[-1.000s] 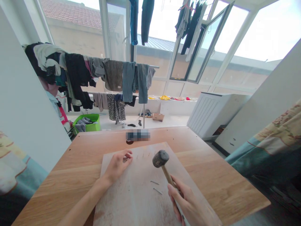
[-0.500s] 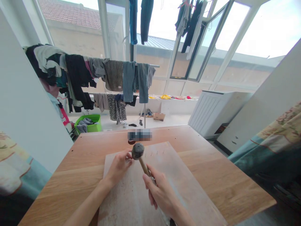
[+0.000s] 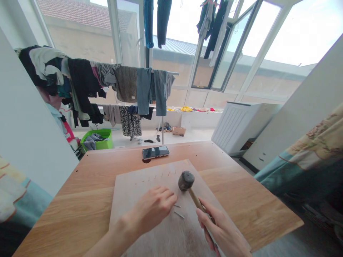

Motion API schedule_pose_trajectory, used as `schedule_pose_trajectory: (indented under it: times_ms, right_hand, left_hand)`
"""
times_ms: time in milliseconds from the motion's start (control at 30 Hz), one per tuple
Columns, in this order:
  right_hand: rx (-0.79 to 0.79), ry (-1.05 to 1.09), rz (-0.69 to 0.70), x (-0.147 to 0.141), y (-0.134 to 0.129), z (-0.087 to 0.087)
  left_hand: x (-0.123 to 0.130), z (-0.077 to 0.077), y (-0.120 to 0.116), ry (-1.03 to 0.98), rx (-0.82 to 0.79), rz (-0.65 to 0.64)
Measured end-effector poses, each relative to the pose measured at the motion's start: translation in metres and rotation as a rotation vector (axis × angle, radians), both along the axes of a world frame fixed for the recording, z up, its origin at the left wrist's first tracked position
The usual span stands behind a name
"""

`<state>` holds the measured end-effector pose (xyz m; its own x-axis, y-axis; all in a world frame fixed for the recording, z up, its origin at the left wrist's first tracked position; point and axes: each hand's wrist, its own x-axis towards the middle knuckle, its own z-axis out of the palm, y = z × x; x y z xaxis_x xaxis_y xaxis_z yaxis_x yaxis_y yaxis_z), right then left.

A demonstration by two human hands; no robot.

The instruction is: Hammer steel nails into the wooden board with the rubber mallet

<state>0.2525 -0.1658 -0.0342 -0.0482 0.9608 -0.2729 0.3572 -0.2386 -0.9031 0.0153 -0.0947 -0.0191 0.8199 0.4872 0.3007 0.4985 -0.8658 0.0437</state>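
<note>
My right hand (image 3: pixel 218 225) is wrapped round the wooden handle of a mallet (image 3: pixel 186 181) with a dark, blocky head. The head is raised over the right side of a pale wooden board (image 3: pixel 125 207). Low over the middle of the board, my left hand (image 3: pixel 158 207) has its fingers bent and drawn together. Its fingertips are partly hidden, so whatever they pinch cannot be made out. Two loose nails, one a silvery nail (image 3: pixel 179 215), lie right beside those fingers. Near the board's far edge several thin nails (image 3: pixel 162 175) stand upright in a row.
Beneath the board is a wood-grain table (image 3: pixel 235 196). A phone (image 3: pixel 155 152) lies at its far side. Beyond are a drying rack with laundry (image 3: pixel 127 84), a green basket (image 3: pixel 104 143) and a white cabinet-like appliance (image 3: pixel 234 125). Curtains (image 3: pixel 302 153) hang at both sides.
My left hand has moved from the far left of the nail row toward the loose nails, uncovering the row's left end. The mallet has shifted right, held in my right hand.
</note>
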Motion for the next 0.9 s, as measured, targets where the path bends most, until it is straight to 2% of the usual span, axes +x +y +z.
schedule_pose_trajectory:
  times_ms: [133, 267, 333, 433, 567, 633, 733, 900]
  right_hand:
    - [0.006, -0.025, -0.031, 0.005, -0.003, -0.013]
    - [0.032, 0.001, -0.06, 0.005, -0.003, -0.022]
    - [0.028, 0.003, -0.065, 0.006, -0.003, -0.023]
    - [0.032, 0.007, -0.052, 0.007, -0.003, -0.022]
    - [0.033, 0.034, -0.055, 0.006, -0.003, -0.02]
    - [0.017, 0.038, -0.048, 0.007, -0.003, -0.021]
    - [0.028, 0.024, -0.06, 0.007, -0.003, -0.023]
    - [0.038, 0.028, -0.07, 0.005, -0.004, -0.025]
  left_hand:
    - [0.03, 0.007, -0.013, 0.19, 0.106, -0.074]
    - [0.031, 0.007, -0.012, 0.204, 0.088, -0.069]
    - [0.019, 0.006, -0.009, 0.182, 0.006, -0.008]
    - [-0.014, 0.003, 0.0, 0.101, -0.126, 0.169]
    - [-0.065, -0.001, 0.019, -0.188, -0.219, 0.38]
    - [-0.081, -0.003, 0.028, -0.314, -0.27, 0.458]
    - [-0.089, -0.005, 0.038, -0.411, -0.36, 0.534]
    - [-0.081, -0.001, 0.045, -0.447, -0.386, 0.521]
